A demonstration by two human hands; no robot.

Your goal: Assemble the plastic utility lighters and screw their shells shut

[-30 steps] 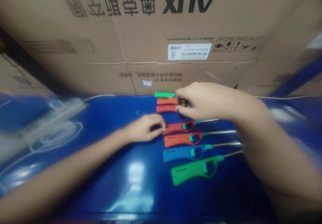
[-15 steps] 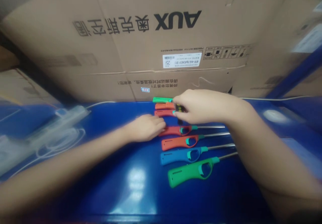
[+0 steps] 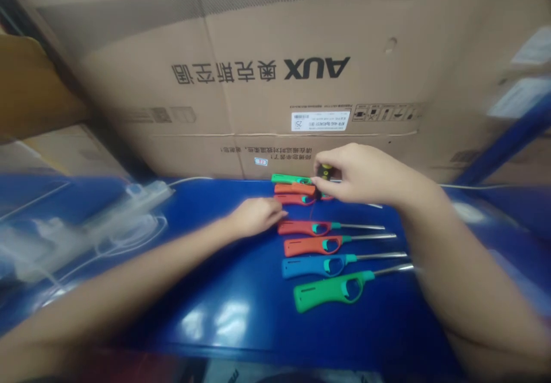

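Note:
Several long-necked gas lighters lie in a rough column on the blue surface. The nearest is a green lighter (image 3: 321,296). Behind it are a blue lighter (image 3: 310,266), an orange-red lighter (image 3: 303,246) and a red lighter (image 3: 299,227). My left hand (image 3: 253,217), fingers loosely bent and a little apart, hovers by the red lighter's handle end. Farther back, my right hand (image 3: 357,173) is closed on a small black-and-yellow tool (image 3: 325,173), its tip down over another red lighter (image 3: 293,199). An orange piece (image 3: 297,189) and a green lighter (image 3: 290,179) lie just behind.
A large cardboard box (image 3: 241,21) with upside-down print stands along the back. A white power strip (image 3: 124,211) with cables is at the left. A blurred white object (image 3: 469,212) lies at the right, near a blue post (image 3: 508,130).
The camera view has shifted, showing more of the box top and the front edge. My left fingertips have come off the red lighter's end. My right hand still holds the tool at the back.

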